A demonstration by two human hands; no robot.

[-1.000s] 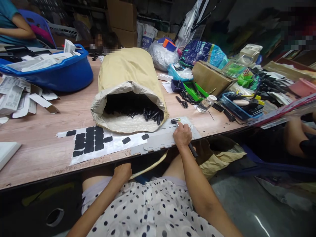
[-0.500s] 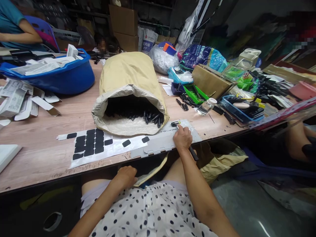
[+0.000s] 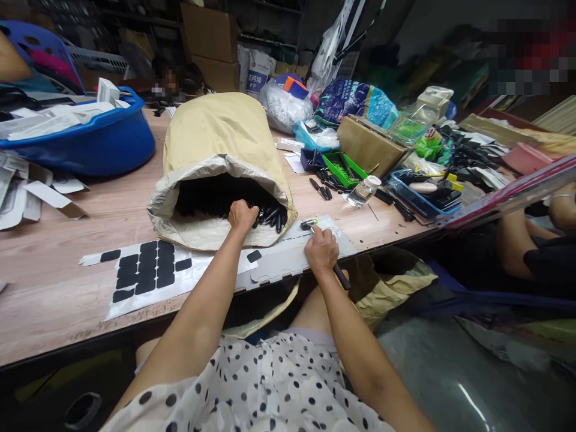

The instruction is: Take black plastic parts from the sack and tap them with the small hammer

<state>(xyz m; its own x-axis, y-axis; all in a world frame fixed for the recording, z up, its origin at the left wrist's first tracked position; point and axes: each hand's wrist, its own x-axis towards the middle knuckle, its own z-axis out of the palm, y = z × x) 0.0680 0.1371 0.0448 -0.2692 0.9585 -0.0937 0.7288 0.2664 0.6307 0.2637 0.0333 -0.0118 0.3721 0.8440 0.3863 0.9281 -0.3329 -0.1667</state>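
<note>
My left hand (image 3: pixel 243 216) reaches into the mouth of a tan woven sack (image 3: pixel 216 129) lying on its side. Its fingers are closed among small black tapered pieces (image 3: pixel 274 217); what they grip, if anything, is hidden. At the table edge my right hand (image 3: pixel 322 249) is closed around a thin tool whose black handle (image 3: pixel 342 277) sticks out below the fist. The tool's light tip comes close to a small black and yellow-green piece (image 3: pixel 308 224) on a grey board (image 3: pixel 288 252). A white backing sheet with black rounded stickers (image 3: pixel 148 264) lies to the left.
A blue tub (image 3: pixel 103 141) of white boxes stands at left, with flattened boxes beside it. To the right are a green tray (image 3: pixel 344 168), a clear bottle (image 3: pixel 363 191), a cardboard box (image 3: pixel 371 144) and a blue basket (image 3: pixel 418 195). Other people sit at both sides.
My left hand has risen from my lap into the sack's mouth. My right hand stays at the small piece with its tool. The view has shifted slightly right.
</note>
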